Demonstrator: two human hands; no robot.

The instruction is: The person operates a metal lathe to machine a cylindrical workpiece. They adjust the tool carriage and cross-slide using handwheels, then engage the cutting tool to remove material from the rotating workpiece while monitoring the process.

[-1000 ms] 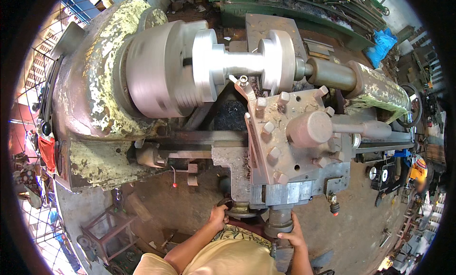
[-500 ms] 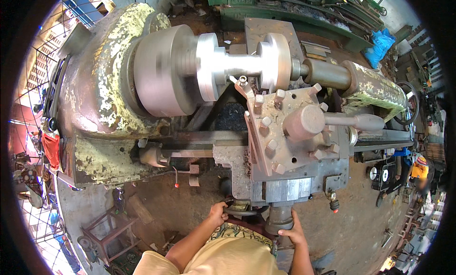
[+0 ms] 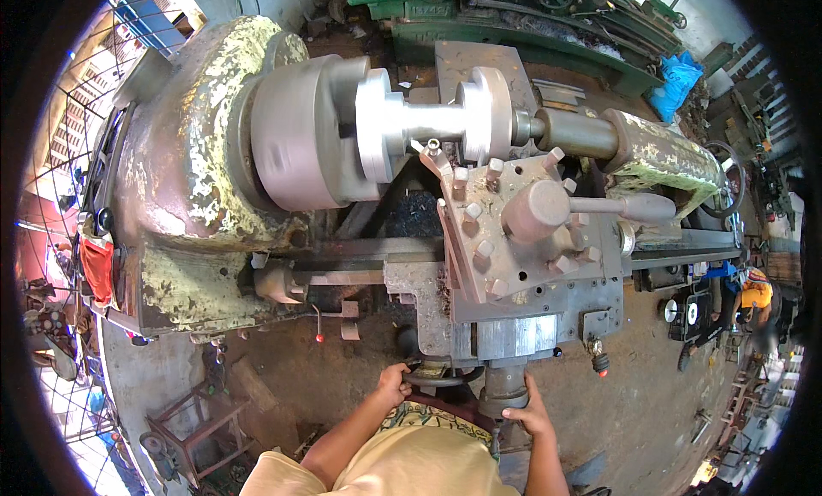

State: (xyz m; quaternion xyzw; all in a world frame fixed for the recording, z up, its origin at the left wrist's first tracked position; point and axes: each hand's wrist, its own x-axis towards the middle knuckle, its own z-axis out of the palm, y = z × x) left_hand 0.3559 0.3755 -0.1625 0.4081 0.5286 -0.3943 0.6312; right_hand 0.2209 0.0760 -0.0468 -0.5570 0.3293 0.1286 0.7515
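Note:
My left hand [image 3: 394, 382] is closed on the rim of a dark handwheel [image 3: 447, 379] at the front of a metal lathe. Against the grey cylindrical cross-slide collar [image 3: 505, 385], my right hand [image 3: 530, 412] is curled at its side, thumb on the lower end; its other fingers are partly hidden. Beyond them sits the square tool post [image 3: 531, 261] with several clamping bolts and a lever handle [image 3: 634, 207]. Its cutting tool [image 3: 434, 152] points at a shiny spool-shaped metal workpiece [image 3: 432, 119], held between the blurred chuck [image 3: 300, 132] and the tailstock [image 3: 659, 154].
A worn headstock [image 3: 193, 145] with peeling paint fills the left. Green machinery [image 3: 505, 47] and a blue sack [image 3: 676, 85] lie behind. A metal frame stand [image 3: 201, 436] is on the floor at lower left. Another person in yellow [image 3: 755, 295] is far right.
The chuck has turned, its jaws and outline now in another position. The whole view has shifted slightly. Both my hands keep their places on the handwheel and the collar.

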